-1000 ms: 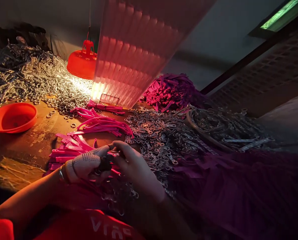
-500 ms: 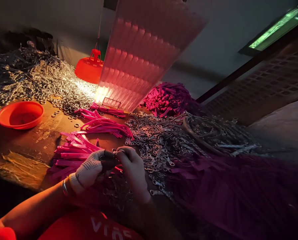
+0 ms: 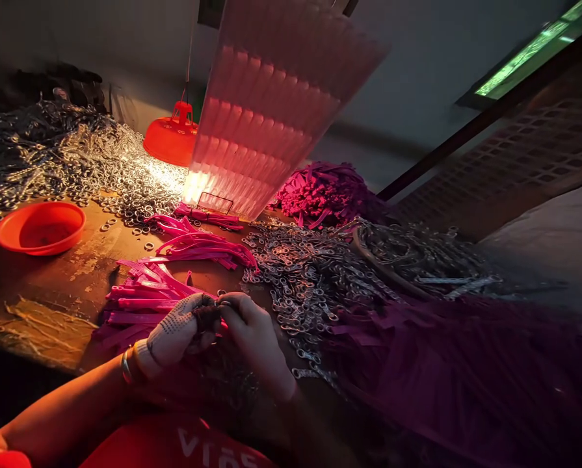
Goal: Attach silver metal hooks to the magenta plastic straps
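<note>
My left hand (image 3: 181,328), in a white dotted glove with dark fingertips, is closed in a pinch. Against its fingertips presses my right hand (image 3: 254,338), thumb and forefinger closed together. A small metal piece (image 3: 218,302) glints where the fingers meet; its exact shape is mostly hidden. Bright pink straps (image 3: 139,299) lie in a fanned pile just beyond my left hand. To the right of my right hand spreads a heap of small metal links with ring-shaped ends (image 3: 303,273).
A red bowl (image 3: 39,227) stands at the left, before a large pile of metal rings (image 3: 119,162). A red lamp (image 3: 171,140) hangs beside a tilted translucent panel (image 3: 256,123). More pink straps (image 3: 324,195) are heaped behind, with dark purple ones (image 3: 447,364) at right. Yellowish strips (image 3: 39,331) lie at the left edge.
Both hands have shifted very slightly left and stay pinched together. The fingers have turned a little around the small metal piece. The view has tilted slightly.
</note>
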